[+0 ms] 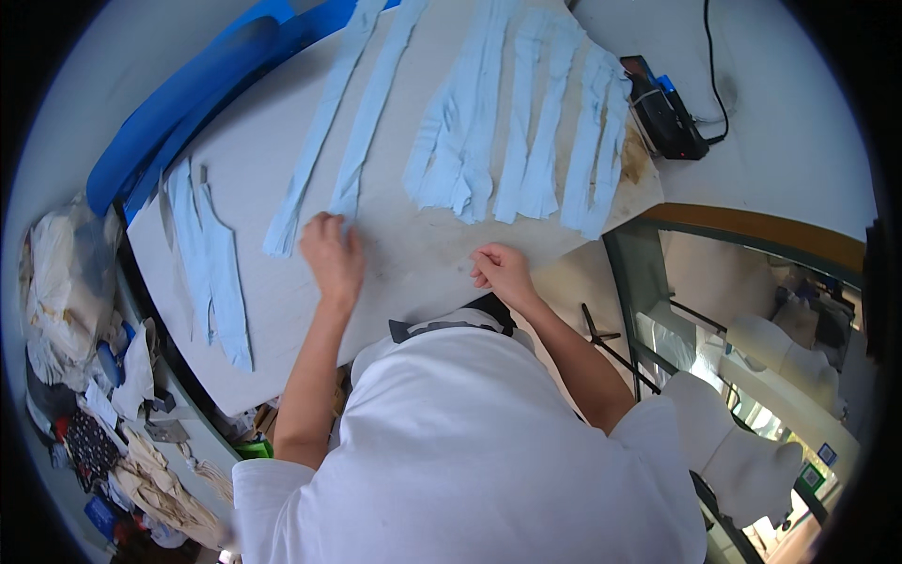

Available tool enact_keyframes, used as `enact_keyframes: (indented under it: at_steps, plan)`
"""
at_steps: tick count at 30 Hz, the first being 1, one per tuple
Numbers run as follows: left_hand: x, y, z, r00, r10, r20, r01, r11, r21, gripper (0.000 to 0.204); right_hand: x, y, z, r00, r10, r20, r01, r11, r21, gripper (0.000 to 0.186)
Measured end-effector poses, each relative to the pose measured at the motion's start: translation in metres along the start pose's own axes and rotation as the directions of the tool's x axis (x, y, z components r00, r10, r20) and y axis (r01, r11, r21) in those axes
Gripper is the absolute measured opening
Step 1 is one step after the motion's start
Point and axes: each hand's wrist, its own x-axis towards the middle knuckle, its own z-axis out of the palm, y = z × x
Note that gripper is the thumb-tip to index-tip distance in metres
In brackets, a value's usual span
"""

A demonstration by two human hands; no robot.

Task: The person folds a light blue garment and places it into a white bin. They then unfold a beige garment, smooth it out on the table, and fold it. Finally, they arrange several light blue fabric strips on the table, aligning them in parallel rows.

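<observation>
- Bends the left hand over the near end of a long light-blue fabric strip lying on the pale table, with fingers curled down at the cloth; cannot tell whether pinching it or merely resting on it.
- Holds the right hand near the table's near edge, apart from the fabric, with fingers drawn in toward the palm in a loose fist.
- Has a second strip stretched just left of the first, almost parallel to it.
- Faces a cluster of more light-blue pieces spread across the table's far right, with ends toward the body.
- Has another light-blue piece lying at the table's left end.
- Works near a black corded device at the far right corner.
</observation>
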Motion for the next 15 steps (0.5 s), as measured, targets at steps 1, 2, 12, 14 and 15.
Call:
enact_keyframes:
  at_steps: [1,2,12,14,15]
  plan:
    - [0.000,0.019,0.009,0.996,0.047,0.076,-0.043,0.997,-0.065,0.024,-0.004,0.003,-0.010,0.998,0.015,-0.053,-0.013,1.000,0.027,0.017]
    - [0.001,0.035,0.019,0.991,0.059,0.120,-0.047,0.993,-0.107,0.025,-0.006,0.004,-0.020,0.997,0.017,-0.079,-0.014,0.999,0.041,0.017]
    - [0.035,0.096,0.085,0.987,-0.073,0.146,0.095,0.983,-0.156,0.042,-0.036,-0.005,-0.099,0.927,-0.084,-0.365,0.111,0.992,0.054,0.015]
    - [0.040,0.110,0.078,0.992,-0.066,0.107,0.081,0.987,-0.142,0.036,-0.031,-0.004,-0.119,0.923,-0.119,-0.366,0.141,0.989,0.034,0.015]
    - [0.038,0.116,0.081,0.992,-0.050,0.116,0.072,0.978,-0.195,0.031,-0.024,-0.005,-0.131,0.925,-0.137,-0.356,0.154,0.988,0.020,0.016]
